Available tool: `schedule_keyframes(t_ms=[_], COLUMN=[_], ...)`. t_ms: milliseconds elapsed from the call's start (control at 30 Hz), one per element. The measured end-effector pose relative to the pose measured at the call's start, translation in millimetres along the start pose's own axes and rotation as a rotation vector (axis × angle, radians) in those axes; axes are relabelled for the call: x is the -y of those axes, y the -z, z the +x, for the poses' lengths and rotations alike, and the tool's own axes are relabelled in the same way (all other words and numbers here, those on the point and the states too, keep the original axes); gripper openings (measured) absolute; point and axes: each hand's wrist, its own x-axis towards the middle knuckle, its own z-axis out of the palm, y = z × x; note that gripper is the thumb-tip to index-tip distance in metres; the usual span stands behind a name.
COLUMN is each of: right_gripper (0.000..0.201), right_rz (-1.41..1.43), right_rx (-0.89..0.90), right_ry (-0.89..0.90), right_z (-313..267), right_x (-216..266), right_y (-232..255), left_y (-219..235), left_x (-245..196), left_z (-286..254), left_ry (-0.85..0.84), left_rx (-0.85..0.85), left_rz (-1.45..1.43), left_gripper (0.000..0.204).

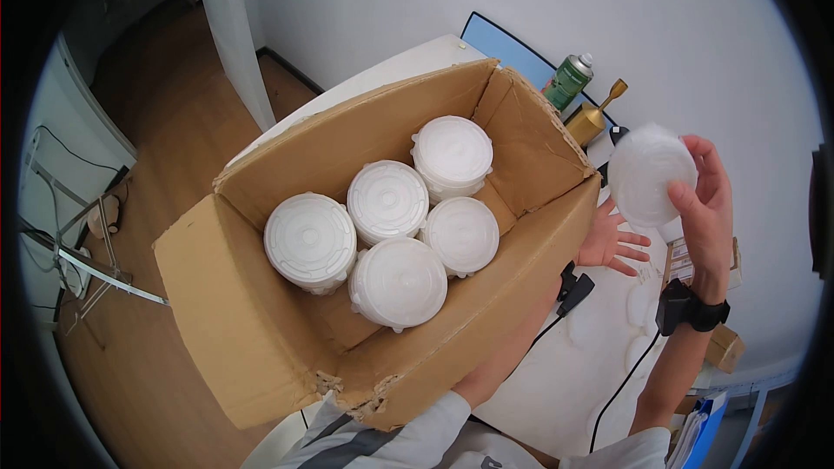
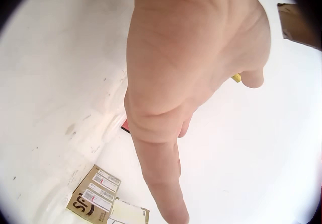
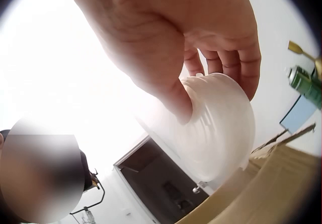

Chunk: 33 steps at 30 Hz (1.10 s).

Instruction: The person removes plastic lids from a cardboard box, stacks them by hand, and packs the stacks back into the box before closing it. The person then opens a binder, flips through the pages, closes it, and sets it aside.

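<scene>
My right hand grips a stack of round translucent plastic lids by its edge, raised to the right of an open cardboard box. In the right wrist view the thumb presses on the face of the stack, and the fingers curl round its far side. Inside the box stand several white lid stacks, grouped near the middle. Beyond the box's right wall, my left hand is spread with straight fingers and holds nothing. The box wall hides part of the left forearm.
A green spray can and a brass-coloured pot with a handle stand behind the box, by a blue panel. Black cables run from both wrists. The white table holds printed cartons near the wall. A door stands at the back left.
</scene>
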Motion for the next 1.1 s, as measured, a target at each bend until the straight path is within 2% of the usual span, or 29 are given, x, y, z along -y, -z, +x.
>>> schedule_keyframes(t_ms=[33,67,133,167,233,267,333,467,533,567,633,667,733,767,867,933,967,1033,1067,1100], right_gripper=[0.047,0.047,0.046,0.045,0.042,0.05,0.05,0.047,0.05,0.05,0.055,0.055,0.058,0.058,0.06,0.056,0.056,0.055,0.055,0.052], right_rz=[0.136,0.271,0.264,0.256,0.18,0.061,-0.201,-0.42,-0.899,-0.898,-0.697,-0.694,-0.559,-0.552,-0.664,-0.902,-0.902,-0.864,-0.861,-0.713], right_rx=[0.115,0.228,0.487,0.582,0.776,0.863,0.915,0.892,0.973,0.971,1.2,1.196,1.021,1.015,1.044,1.062,1.061,0.941,0.941,0.911], right_ry=[-0.037,-0.071,-0.149,-0.229,-0.358,-0.441,-0.47,-0.38,-0.31,-0.318,-0.314,-0.319,-0.266,-0.269,-0.338,-0.496,-0.493,-0.23,-0.225,-0.145], right_z=[13.8,27.3,50.5,57.4,67.8,72.6,71.4,65.3,64.3,66.7,74.4,73.1,69.3,68.6,71.9,77.3,75.6,68.8,64.3,59.9], right_x=[11.5,19.5,21.4,19.0,7.8,0.2,-1.1,11.2,20.0,17.0,6.8,1.2,-7.2,-6.3,6.7,25.0,21.3,5.7,0.4,-5.1], right_y=[-23.4,-45.6,-85.7,-102.7,-126.1,-130.5,-139.2,-152.7,-163.5,-163.6,-163.3,-165.0,-171.5,-172.8,-177.3,-177.8,-174.4,-165.7,-165.4,-164.8], left_y=[0.6,3.1,11.8,22.0,23.6,22.7,26.9,32.7,35.3,36.4,37.6,37.9,37.8,37.5,36.3,33.8,32.9,31.8,31.4,31.4], left_x=[4.0,7.0,11.4,15.1,5.8,6.6,-3.3,-9.7,-7.6,-5.1,-0.1,2.4,7.2,9.3,12.0,12.6,11.6,7.3,5.3,3.3], left_z=[1.8,4.6,12.3,18.8,3.9,1.8,-5.4,-11.3,-12.3,-12.8,-14.6,-15.4,-18.8,-21.1,-28.4,-32.0,-33.8,-38.2,-40.2,-41.6], left_ry=[0.0,0.003,0.044,0.008,-0.027,-0.053,-0.104,-0.177,-0.187,-0.188,-0.188,-0.189,-0.186,-0.183,-0.182,-0.192,-0.199,-0.213,-0.22,-0.228], left_rx=[-0.052,-0.052,-0.119,-0.032,-0.029,-0.03,-0.03,-0.03,-0.035,-0.039,-0.047,-0.052,-0.065,-0.073,-0.092,-0.1,-0.105,-0.119,-0.127,-0.135], left_rz=[0.004,0.004,-0.014,-0.018,-0.02,-0.02,-0.019,-0.019,-0.018,-0.018,-0.016,-0.013,-0.006,-0.002,0.017,0.029,0.037,0.057,0.066,0.073], left_gripper=[0.091,0.091,0.087,0.084,0.084,0.084,0.084,0.084,0.083,0.083,0.083,0.083,0.083,0.083,0.083,0.082,0.082,0.082,0.082,0.082])
